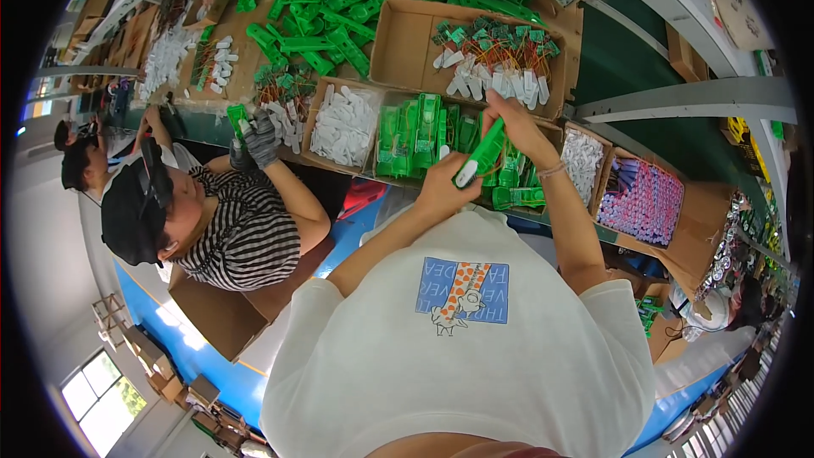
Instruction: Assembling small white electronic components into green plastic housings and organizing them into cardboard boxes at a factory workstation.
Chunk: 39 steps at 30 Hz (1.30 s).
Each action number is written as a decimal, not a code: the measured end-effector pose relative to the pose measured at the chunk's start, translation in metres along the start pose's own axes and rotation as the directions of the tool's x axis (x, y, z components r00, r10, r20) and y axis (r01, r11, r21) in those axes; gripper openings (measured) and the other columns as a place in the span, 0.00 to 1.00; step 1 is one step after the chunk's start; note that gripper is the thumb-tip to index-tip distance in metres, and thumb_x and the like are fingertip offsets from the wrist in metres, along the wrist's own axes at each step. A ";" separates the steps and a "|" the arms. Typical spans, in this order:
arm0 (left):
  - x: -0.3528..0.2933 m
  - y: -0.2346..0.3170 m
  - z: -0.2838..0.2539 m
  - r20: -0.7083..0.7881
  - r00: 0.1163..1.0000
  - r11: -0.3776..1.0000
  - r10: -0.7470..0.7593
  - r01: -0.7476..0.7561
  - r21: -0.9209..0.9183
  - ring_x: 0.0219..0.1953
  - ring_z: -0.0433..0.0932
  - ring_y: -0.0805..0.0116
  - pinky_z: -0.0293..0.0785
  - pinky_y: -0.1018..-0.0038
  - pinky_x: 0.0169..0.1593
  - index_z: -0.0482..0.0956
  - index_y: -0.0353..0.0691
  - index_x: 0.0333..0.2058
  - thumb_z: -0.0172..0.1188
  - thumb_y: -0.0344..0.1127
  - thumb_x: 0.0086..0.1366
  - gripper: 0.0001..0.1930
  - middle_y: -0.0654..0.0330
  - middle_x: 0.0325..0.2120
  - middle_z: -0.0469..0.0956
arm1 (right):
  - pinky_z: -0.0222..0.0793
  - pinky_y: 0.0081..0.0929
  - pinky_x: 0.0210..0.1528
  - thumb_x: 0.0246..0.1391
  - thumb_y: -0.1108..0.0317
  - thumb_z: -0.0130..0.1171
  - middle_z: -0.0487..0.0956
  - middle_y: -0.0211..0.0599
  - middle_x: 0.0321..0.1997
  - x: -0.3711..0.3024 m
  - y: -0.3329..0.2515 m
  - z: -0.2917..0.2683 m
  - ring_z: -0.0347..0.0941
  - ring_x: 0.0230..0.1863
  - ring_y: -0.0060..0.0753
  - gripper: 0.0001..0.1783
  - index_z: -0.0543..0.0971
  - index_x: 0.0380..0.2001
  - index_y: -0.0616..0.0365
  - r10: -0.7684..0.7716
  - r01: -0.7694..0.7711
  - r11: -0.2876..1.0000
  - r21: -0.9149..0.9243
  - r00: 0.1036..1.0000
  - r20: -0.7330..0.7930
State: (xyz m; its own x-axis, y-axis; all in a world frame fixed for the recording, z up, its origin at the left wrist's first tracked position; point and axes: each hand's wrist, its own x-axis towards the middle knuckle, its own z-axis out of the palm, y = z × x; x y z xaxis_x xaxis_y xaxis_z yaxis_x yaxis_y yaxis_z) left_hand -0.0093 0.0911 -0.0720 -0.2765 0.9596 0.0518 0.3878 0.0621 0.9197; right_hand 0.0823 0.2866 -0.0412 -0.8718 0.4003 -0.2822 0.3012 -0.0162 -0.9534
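Observation:
A long green plastic housing slants between my two hands, above a row of open cardboard boxes. My left hand is closed on its near end, where a small white piece shows by the fingers. At the far end, the fingers of my right hand are closed around the housing, hiding its tip. Below and beyond the hands, a box holds several green housings with wires and boards in them. Past my right hand, green circuit boards with wires and white parts lie in a larger cardboard box.
White plastic parts fill a box to the left, and more white parts one to the right, beside purple cylinders. Green housings are heaped at the back. A co-worker's gloved hand holds a green part close on the left.

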 end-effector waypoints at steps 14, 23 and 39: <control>0.009 -0.043 -0.041 -0.195 0.977 0.985 -0.084 0.112 0.134 0.50 0.69 0.50 0.64 0.62 0.55 0.74 0.39 0.46 0.58 0.27 0.56 0.17 0.49 0.44 0.73 | 0.66 0.44 0.46 0.42 0.66 0.64 0.75 0.37 0.40 0.212 0.061 0.009 0.66 0.50 0.43 0.15 0.77 0.37 0.52 -0.657 -0.055 0.338 -0.939 0.701 -0.277; 0.116 -0.202 -0.175 -0.854 0.498 0.822 0.148 0.418 0.387 0.37 0.74 0.48 0.71 0.58 0.40 0.76 0.34 0.34 0.55 0.26 0.52 0.10 0.47 0.34 0.75 | 0.69 0.36 0.46 0.64 0.66 0.46 0.74 0.36 0.37 0.153 0.037 -0.011 0.75 0.38 0.40 0.08 0.70 0.42 0.58 -0.300 0.424 0.891 0.163 0.818 -0.490; 0.211 -0.250 -0.137 -0.924 0.181 0.645 -0.336 0.759 -0.086 0.40 0.73 0.46 0.71 0.57 0.44 0.72 0.32 0.35 0.63 0.33 0.46 0.17 0.44 0.35 0.72 | 0.65 0.31 0.42 0.63 0.63 0.48 0.70 0.30 0.30 -0.016 -0.023 0.016 0.65 0.31 0.26 0.09 0.68 0.38 0.57 -0.072 0.416 0.757 0.503 0.819 -0.570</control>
State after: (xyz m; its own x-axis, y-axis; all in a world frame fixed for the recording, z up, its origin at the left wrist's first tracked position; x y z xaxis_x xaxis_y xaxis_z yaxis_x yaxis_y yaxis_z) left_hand -0.2850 0.2408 -0.2374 -0.9931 -0.1008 0.0605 -0.0350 0.7449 0.6662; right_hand 0.0833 0.2662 -0.0163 -0.5154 0.8509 -0.1021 -0.3292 -0.3065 -0.8932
